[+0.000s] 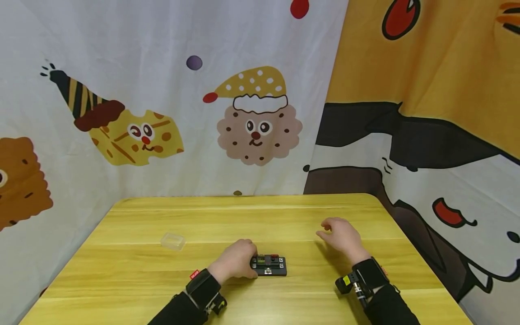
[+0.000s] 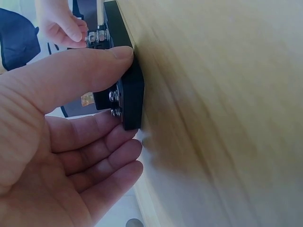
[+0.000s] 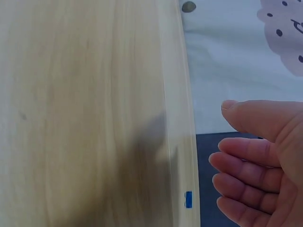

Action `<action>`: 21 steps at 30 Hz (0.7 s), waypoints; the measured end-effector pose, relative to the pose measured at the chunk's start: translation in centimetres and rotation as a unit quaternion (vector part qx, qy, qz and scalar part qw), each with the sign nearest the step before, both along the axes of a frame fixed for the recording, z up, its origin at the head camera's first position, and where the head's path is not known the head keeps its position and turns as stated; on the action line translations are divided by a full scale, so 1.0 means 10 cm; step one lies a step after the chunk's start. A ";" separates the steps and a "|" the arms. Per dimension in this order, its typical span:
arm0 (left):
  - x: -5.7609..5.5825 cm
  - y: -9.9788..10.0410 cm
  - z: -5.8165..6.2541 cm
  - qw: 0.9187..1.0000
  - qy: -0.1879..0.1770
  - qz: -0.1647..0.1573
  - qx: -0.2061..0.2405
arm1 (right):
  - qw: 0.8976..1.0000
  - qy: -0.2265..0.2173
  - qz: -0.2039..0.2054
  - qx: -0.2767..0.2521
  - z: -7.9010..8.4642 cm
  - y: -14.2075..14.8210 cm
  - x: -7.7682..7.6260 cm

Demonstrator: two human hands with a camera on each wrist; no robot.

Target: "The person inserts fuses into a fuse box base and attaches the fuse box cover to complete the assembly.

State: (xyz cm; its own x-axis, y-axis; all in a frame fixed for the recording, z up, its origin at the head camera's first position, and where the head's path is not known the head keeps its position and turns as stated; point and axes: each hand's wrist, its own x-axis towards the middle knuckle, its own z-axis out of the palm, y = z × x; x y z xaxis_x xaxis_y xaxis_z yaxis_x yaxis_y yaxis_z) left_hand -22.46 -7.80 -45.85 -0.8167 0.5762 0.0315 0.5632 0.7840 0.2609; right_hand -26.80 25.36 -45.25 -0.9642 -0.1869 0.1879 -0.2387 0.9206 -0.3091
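Observation:
My left hand (image 1: pixel 236 260) grips the left end of a small black block with metal screw terminals (image 1: pixel 273 267) on the table. In the left wrist view, the thumb lies along one edge of the block (image 2: pixel 133 101), and fingertips are at the opposite edge. Bolts, nuts and a copper-coloured piece stand out from its face; the head view shows red and green parts on top. To the right, my right hand (image 1: pixel 343 237) hovers above the table with nothing in it. Its fingers (image 3: pixel 246 177) are loosely bent and its thumb is apart from them.
A small clear plastic box or lid (image 1: pixel 173 241) lies on the left of the wooden table (image 1: pixel 243 216). Behind it hangs a cloth printed with cartoon figures (image 1: pixel 162 90). In the right wrist view, a small blue mark (image 3: pixel 188 199) sits near the table edge.

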 end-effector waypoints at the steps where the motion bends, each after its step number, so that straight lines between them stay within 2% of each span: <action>1: 0.00 0.00 0.00 1.000 -0.001 0.001 0.000 | 1.000 0.000 -0.003 -0.001 0.01 0.01 0.00; 13: 0.01 0.00 0.01 1.000 0.001 0.000 -0.002 | 0.999 -0.018 -0.044 -0.011 0.07 0.13 -0.06; 21: 0.00 0.00 -0.01 1.000 0.004 -0.002 -0.002 | 0.996 -0.030 -0.083 -0.007 0.04 0.26 -0.12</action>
State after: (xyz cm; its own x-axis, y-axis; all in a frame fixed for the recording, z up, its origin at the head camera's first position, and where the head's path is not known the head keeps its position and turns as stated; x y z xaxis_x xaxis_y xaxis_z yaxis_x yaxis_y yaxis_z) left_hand -22.42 -7.82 -45.93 -0.8143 0.5793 0.0368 0.5683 0.7828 0.2534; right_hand -28.00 27.98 -44.83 -0.9912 -0.0227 0.1307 -0.0652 0.9414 -0.3309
